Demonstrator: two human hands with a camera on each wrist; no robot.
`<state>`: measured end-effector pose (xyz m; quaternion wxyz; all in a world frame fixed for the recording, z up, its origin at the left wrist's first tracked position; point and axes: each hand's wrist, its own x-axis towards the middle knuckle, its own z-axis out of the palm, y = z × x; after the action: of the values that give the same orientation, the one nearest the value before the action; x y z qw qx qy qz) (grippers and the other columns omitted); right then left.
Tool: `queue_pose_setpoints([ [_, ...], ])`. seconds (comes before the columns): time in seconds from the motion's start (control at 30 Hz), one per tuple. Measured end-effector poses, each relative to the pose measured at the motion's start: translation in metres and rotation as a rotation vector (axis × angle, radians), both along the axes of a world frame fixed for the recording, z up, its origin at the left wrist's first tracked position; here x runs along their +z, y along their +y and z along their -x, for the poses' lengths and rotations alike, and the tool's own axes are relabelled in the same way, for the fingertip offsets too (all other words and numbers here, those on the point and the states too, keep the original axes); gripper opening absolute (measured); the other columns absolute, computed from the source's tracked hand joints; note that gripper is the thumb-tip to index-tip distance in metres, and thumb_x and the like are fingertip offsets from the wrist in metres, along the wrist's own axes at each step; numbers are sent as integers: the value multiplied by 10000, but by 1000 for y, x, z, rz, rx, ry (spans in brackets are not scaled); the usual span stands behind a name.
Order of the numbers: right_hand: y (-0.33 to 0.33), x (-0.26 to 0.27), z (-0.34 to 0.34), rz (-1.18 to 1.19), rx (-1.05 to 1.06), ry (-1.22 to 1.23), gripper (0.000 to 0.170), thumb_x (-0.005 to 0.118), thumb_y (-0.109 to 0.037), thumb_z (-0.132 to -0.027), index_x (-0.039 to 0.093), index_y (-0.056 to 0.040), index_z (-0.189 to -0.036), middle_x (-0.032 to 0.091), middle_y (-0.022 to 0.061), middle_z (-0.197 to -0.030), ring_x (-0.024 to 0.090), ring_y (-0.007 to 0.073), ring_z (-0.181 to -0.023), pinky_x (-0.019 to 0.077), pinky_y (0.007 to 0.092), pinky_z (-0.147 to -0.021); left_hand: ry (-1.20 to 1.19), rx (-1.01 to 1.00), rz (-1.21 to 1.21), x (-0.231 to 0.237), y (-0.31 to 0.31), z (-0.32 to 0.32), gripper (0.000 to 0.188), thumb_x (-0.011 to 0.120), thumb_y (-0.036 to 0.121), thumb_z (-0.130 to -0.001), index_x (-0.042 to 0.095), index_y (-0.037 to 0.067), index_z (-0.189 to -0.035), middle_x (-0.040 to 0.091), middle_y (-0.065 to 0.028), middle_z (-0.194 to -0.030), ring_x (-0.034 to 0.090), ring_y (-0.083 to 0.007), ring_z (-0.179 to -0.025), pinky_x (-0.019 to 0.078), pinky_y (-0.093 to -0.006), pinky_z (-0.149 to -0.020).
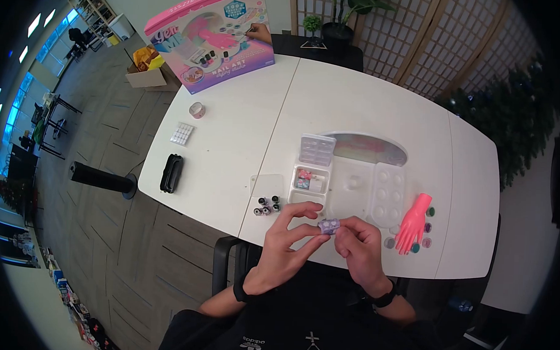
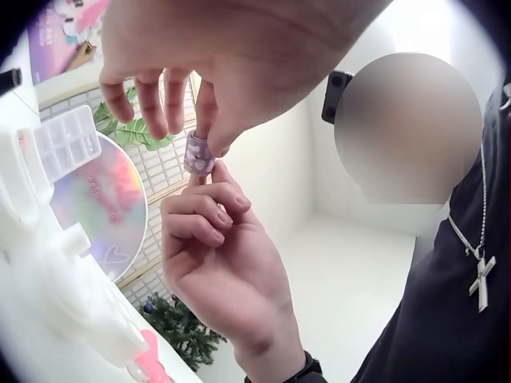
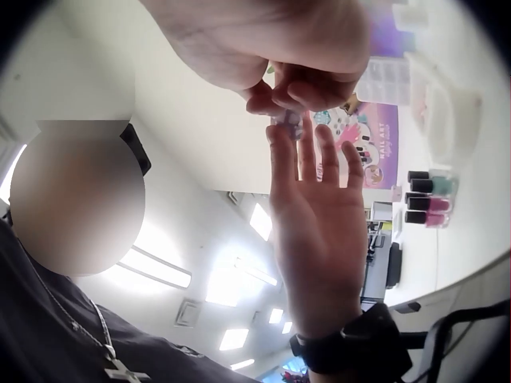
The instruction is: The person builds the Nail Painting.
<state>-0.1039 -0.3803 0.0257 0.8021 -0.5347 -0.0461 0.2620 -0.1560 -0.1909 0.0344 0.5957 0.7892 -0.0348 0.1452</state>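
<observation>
Grey carpet (image 1: 116, 175) marked with dark lines covers the floor at left, with windows along the far side and a cardboard box (image 1: 146, 79) near the white counter (image 1: 233, 105). On the counter's left part, a nail art box (image 1: 214, 40) stands at the back; nearer the front lie a small round tub (image 1: 197, 110), a white gridded sheet (image 1: 182, 134) and a black case (image 1: 172, 173). Small bottles (image 1: 266, 206) cluster beside a white compartment tray (image 1: 310, 179).

In front of the tray, the left hand (image 1: 290, 246) pinches a small purple patterned piece (image 1: 329, 227), its other fingers spread; the right hand (image 1: 359, 247) pinches the same piece from the other side, fingers curled. Farther right, a pink model hand (image 1: 414, 224) lies among little round pots (image 1: 427, 243). A lattice screen (image 1: 414, 47) and a dark green tree (image 1: 504, 121) stand beyond.

The left wrist view shows the mirror's (image 2: 100, 207) rainbow sheen and heart outline, which the head view barely catches. The right wrist view alone shows ceiling lights (image 3: 156, 267), and reveals teal and pink in the black-capped bottles.
</observation>
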Motion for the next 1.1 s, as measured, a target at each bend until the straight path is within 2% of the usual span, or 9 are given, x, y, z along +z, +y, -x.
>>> queue_pose_setpoints([
  [0.2, 7, 12, 5, 173, -72, -150, 134, 652, -88, -1082, 694, 37, -1057, 628, 6, -721, 535, 41, -606, 406, 226, -573, 39, 18, 32, 1, -6, 2, 170, 836, 15, -887, 803, 30, -1053, 663, -124, -1383, 681, -252, -1164, 542, -388, -1015],
  [0.4, 5, 4, 9, 215, -77, -321, 148, 668, -100, -1089, 655, 22, -1006, 644, 19, -740, 568, 54, -622, 430, 222, -582, 114, 6, 154, 7, -5, 5, 211, 811, -17, -907, 807, 7, -1116, 655, -117, -1405, 674, -221, -1187, 538, -366, -1034],
  [0.5, 4, -1, 9, 226, -77, -449, 158, 682, -113, -1088, 646, 20, -1011, 649, 32, -747, 579, 71, -626, 443, 234, -590, 189, -62, 396, 8, -4, 4, 216, 786, -41, -934, 807, -3, -1146, 643, -120, -1419, 648, -197, -1229, 523, -361, -1062],
  [0.6, 2, -7, 6, 301, -71, -634, 161, 694, -118, -1084, 643, 21, -1019, 648, 45, -747, 586, 83, -628, 455, 249, -597, 279, -98, 597, 8, -3, 4, 173, 785, 6, -977, 811, 14, -1148, 629, -105, -1456, 622, -187, -1301, 512, -352, -1082],
  [0.7, 3, -12, 6, 313, -106, -634, 87, 744, -79, -1034, 719, -3, -999, 683, 38, -728, 636, 84, -628, 483, 246, -595, 274, -95, 619, 2, -3, 4, 165, 781, 4, -983, 812, 21, -1144, 620, -108, -1446, 603, -180, -1322, 491, -354, -1108],
  [0.8, 3, -12, 5, 296, -100, -632, 81, 755, -73, -1025, 728, 2, -1037, 698, 43, -744, 637, 78, -634, 485, 245, -609, 213, -91, 636, -3, -5, 5, 146, 783, 0, -981, 813, 22, -1122, 630, -99, -1393, 602, -180, -1317, 493, -351, -1101],
  [1.0, 5, 5, 10, 166, -103, -211, 167, 739, -68, -1040, 728, 39, -1168, 708, 31, -789, 624, 63, -675, 473, 228, -622, 145, -43, 396, -3, -2, 2, 131, 807, -46, -928, 821, 7, -1047, 614, -103, -1360, 625, -194, -1239, 497, -363, -1076],
  [1.1, 4, 6, 8, 105, -65, -169, 173, 707, -76, -1065, 724, 53, -1179, 696, 27, -797, 607, 64, -674, 467, 229, -612, 157, -44, 391, -5, -2, 0, 117, 817, -48, -916, 821, 2, -1021, 616, -101, -1355, 635, -193, -1216, 505, -354, -1063],
])
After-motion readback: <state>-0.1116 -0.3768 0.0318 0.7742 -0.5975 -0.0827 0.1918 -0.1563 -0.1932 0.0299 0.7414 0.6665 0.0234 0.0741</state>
